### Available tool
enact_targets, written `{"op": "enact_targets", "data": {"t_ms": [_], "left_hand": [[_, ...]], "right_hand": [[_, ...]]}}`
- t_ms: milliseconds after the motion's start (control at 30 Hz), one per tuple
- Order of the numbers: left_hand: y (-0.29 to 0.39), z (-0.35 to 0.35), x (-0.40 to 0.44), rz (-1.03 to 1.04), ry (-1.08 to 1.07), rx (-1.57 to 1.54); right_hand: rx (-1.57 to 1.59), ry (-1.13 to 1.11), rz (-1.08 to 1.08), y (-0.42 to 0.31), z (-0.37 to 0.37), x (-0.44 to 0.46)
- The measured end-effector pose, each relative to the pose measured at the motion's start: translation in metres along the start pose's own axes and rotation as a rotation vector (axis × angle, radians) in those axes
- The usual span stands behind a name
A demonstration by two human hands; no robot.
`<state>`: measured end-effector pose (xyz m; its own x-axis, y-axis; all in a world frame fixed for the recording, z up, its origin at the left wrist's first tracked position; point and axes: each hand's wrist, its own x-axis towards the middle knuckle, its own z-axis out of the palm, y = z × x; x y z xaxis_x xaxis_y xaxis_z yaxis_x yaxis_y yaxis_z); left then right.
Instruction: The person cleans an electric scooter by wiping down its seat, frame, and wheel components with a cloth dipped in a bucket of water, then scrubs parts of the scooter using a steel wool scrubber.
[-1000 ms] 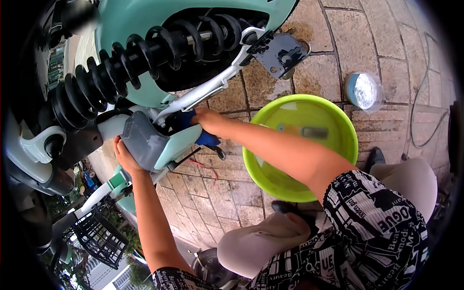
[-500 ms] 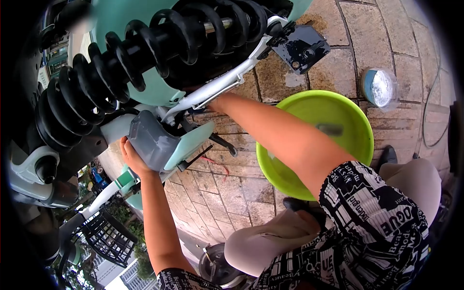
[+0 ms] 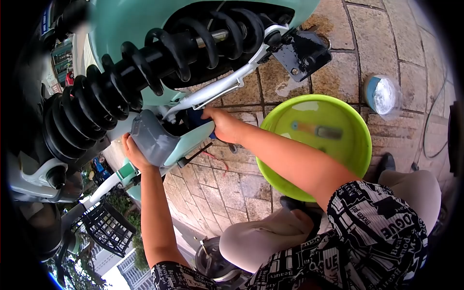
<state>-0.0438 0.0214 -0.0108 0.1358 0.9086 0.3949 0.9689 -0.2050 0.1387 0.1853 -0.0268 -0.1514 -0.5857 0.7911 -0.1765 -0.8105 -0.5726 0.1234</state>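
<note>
The right hand (image 3: 224, 124) is reaching in between a white strut (image 3: 217, 89) and the upper edge of a mint-green panel (image 3: 191, 142), its fingers closing on a blue cloth (image 3: 195, 118) that is partly hiding in the gap. The cloth is probably bunching there because the space is narrow, the bent fingers pushing it against surfaces the camera is not showing. The left hand (image 3: 137, 153) is resting along the lower left edge of a grey guard (image 3: 152, 137), fingers curving along its outside, seemingly bracing the part against the other hand's pressure; whether the thumb is gripping behind, I cannot tell. Above both hands a black coil spring (image 3: 130, 63) is slanting across, likely forcing the right arm to come in from the side

On the paving, a lime-green basin (image 3: 268, 179) is standing just below the right forearm, presumably for easy reach. A brush-like object (image 3: 331, 132) is lying in its water, nearer the right edge, blurring too much to name surely. Beyond the basin's upper right rim, a blue-and-clear tub (image 3: 382, 96) is sitting apart, perhaps avoiding splashes
</note>
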Motion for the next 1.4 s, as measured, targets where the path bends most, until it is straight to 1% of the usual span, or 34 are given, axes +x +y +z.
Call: {"op": "enact_targets", "data": {"t_ms": [33,100,133,167,200,233,267,300,333,400,500,533,567,600,633,667,700,733,767,833,900,933,967,1033,1100,1133,1200,1233,1300,1333,1367,1400], "left_hand": [[0.001,0.0,0.002,-0.039,-0.001,-0.075],[0.003,-0.003,0.003,-0.441,-0.062,-0.514],[0.001,-0.003,0.003,-0.443,-0.061,-0.511],[0.0,-0.003,0.001,-0.169,-0.033,-0.201],[0.002,-0.003,0.001,-0.031,-0.032,-0.044],[0.009,-0.003,0.003,0.105,-0.009,0.116],[0.016,-0.002,0.003,-0.219,0.011,-0.255],[0.023,-0.002,0.003,-0.543,0.033,-0.626],[0.021,-0.003,0.003,-0.543,0.034,-0.624],[0.018,-0.003,0.004,-0.465,-0.015,-0.592],[0.014,-0.003,0.003,-0.416,0.007,-0.521],[0.013,-0.003,0.001,-0.42,0.007,-0.52],[0.012,-0.003,0.001,-0.147,-0.003,-0.241],[0.01,-0.002,0.001,-0.011,-0.014,-0.1],[0.007,-0.002,0.002,0.125,-0.007,0.039],[0.004,-0.002,0.001,0.007,-0.016,-0.068],[0.001,-0.002,0.001,-0.052,-0.022,-0.122],[-0.002,-0.002,0.0,-0.112,-0.024,-0.176],[-0.005,-0.002,0.0,-0.049,-0.015,-0.107],[0.002,-0.003,0.003,0.018,-0.004,-0.038],[0.01,-0.002,0.003,-0.322,-0.013,-0.366],[0.005,-0.002,0.004,-0.319,-0.008,-0.369],[-0.004,0.0,0.003,-0.061,0.026,-0.111],[-0.008,-0.001,0.002,0.192,0.065,0.151],[-0.004,-0.001,0.002,-0.147,0.012,-0.176],[0.003,0.0,0.002,-0.149,0.018,-0.18],[0.017,-0.001,0.002,-0.567,0.041,-0.652],[0.014,-0.001,0.002,-0.566,0.048,-0.653],[0.009,0.0,0.002,-0.432,0.054,-0.498],[0.009,0.0,0.002,-0.431,0.06,-0.498],[0.01,0.001,0.001,-0.512,0.074,-0.606],[0.01,0.002,0.002,-0.591,0.09,-0.715]], "right_hand": [[0.0,-0.003,0.002,-0.003,0.003,0.002],[-0.039,0.081,0.112,-0.008,0.009,0.007],[-0.038,0.079,0.115,-0.017,0.015,0.007],[-0.167,0.051,0.187,-0.028,0.021,0.008],[-0.294,0.023,0.26,-0.038,0.029,0.006],[-0.291,0.02,0.263,-0.046,0.039,0.006],[-0.572,0.017,0.268,-0.055,0.049,0.005],[-0.713,0.016,0.268,-0.058,0.056,0.002],[-0.854,0.014,0.27,-0.062,0.062,-0.001],[-0.878,-0.055,0.196,-0.066,0.067,-0.012],[-0.959,-0.027,0.238,-0.062,0.069,-0.006],[-0.868,0.022,0.256,-0.056,0.067,-0.002],[-0.778,0.071,0.269,-0.052,0.063,0.001],[-0.781,0.071,0.265,-0.051,0.057,0.003],[-0.698,0.016,0.215,-0.049,0.051,0.004],[-0.657,-0.01,0.191,-0.047,0.046,0.006],[-0.614,-0.037,0.168,-0.046,0.044,0.007],[-0.578,-0.067,0.188,-0.048,0.042,0.01],[-0.54,-0.099,0.208,-0.048,0.042,0.012],[-0.575,-0.112,0.193,-0.047,0.041,0.014],[-0.612,-0.126,0.176,-0.046,0.043,0.013],[-0.66,-0.082,0.132,-0.044,0.045,0.01],[-0.684,-0.061,0.11,-0.042,0.045,0.008],[-0.687,0.013,0.074,-0.038,0.044,0.006],[-0.643,0.123,0.046,-0.033,0.038,0.006],[-0.651,0.122,0.046,-0.03,0.033,0.008],[-0.441,0.119,-0.026,-0.028,0.032,0.008],[-0.446,0.114,-0.025,-0.032,0.035,0.005],[-0.521,-0.013,0.004,-0.044,0.04,-0.004],[-0.448,-0.091,0.027,-0.044,0.033,0.0],[-0.453,-0.095,0.026,-0.046,0.033,0.0],[-0.435,-0.1,0.085,-0.047,0.033,0.001]]}}
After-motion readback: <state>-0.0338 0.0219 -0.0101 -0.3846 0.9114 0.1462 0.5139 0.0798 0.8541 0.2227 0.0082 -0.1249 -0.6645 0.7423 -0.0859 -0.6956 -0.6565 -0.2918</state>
